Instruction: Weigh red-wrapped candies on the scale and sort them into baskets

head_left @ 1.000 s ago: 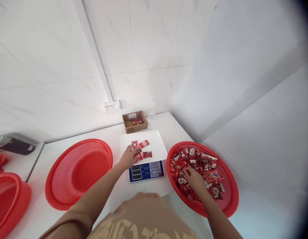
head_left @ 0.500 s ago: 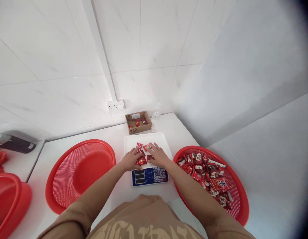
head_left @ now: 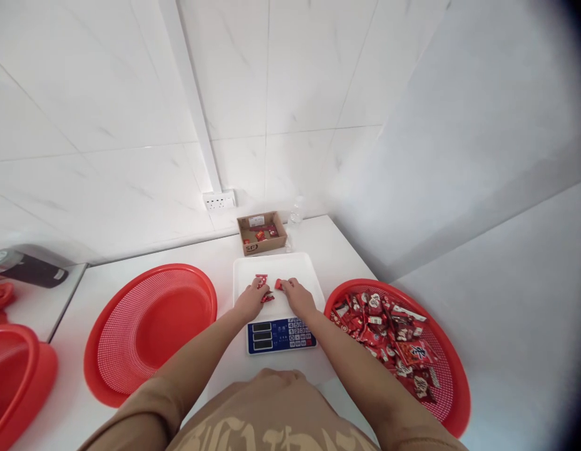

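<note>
A white-topped digital scale (head_left: pixel 282 307) with a blue keypad panel stands before me. Over the left of its pan, my left hand (head_left: pixel 251 302) is curled around small red wrapped candies (head_left: pixel 262 279), some of which stick out past the fingers. My right hand (head_left: pixel 297 297) is closed on a red wrapped candy (head_left: pixel 278 284) at the right of the pan. Anything else under my fingers is hidden. To the right, a red mesh basket (head_left: pixel 454 376) holds a heap of red and brown candy packets (head_left: pixel 389 338).
Left of the scale sits a red basket (head_left: pixel 94 369) with nothing in it. Behind the scale are a cardboard box (head_left: pixel 267 245) with a few red packets and a clear plastic bottle (head_left: pixel 297 212). More red baskets (head_left: pixel 41 376) and a dark cylinder (head_left: pixel 34 270) stand far left.
Both hands have gone from spread over the candies on the pan to closed around them. Fewer candies show between the hands.
</note>
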`<action>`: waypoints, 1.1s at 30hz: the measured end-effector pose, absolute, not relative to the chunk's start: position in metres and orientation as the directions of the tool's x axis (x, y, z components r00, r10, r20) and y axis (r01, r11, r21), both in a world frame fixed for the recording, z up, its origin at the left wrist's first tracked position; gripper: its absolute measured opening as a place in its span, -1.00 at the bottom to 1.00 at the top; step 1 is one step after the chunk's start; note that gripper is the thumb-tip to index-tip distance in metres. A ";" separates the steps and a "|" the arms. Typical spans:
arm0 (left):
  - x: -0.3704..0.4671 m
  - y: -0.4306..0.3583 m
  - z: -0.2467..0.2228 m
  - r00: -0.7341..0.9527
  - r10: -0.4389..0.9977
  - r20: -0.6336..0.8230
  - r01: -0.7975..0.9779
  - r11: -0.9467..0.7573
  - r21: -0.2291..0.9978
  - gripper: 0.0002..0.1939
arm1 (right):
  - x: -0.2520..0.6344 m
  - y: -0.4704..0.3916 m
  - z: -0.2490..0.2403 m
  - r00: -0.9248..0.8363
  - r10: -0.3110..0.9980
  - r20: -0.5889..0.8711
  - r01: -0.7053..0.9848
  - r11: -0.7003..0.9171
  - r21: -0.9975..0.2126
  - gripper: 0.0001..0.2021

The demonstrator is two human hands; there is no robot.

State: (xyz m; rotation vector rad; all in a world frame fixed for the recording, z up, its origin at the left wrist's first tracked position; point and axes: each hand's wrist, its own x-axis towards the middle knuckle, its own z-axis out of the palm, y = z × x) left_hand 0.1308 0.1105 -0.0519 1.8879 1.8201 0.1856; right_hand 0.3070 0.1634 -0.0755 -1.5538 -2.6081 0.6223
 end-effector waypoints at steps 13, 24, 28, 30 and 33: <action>0.133 0.097 -0.035 -0.270 0.880 -0.391 -0.326 0.298 0.897 -0.73 | 0.309 0.155 -0.069 -0.147 0.829 -0.540 -0.009 -0.547 -0.837 -0.78; 0.150 0.072 -0.009 -0.010 0.826 -0.563 -0.793 0.336 0.508 -0.89 | 0.309 0.118 -0.043 -0.421 0.715 -0.558 -0.458 -0.699 -0.549 -0.78; 0.159 0.062 -0.007 0.033 0.826 -0.563 -0.762 0.385 0.520 -0.85 | 0.308 0.113 -0.035 -0.450 0.708 -0.545 -0.456 -0.707 -0.541 -0.83; 0.163 0.057 -0.007 0.044 0.828 -0.559 -0.734 0.406 0.545 -0.82 | 0.308 0.110 -0.032 -0.464 0.705 -0.536 -0.450 -0.709 -0.543 -0.81; 0.168 0.050 -0.007 0.085 0.838 -0.539 -0.647 0.458 0.610 -0.75 | 0.310 0.107 -0.030 -0.458 0.713 -0.531 -0.449 -0.701 -0.554 -0.80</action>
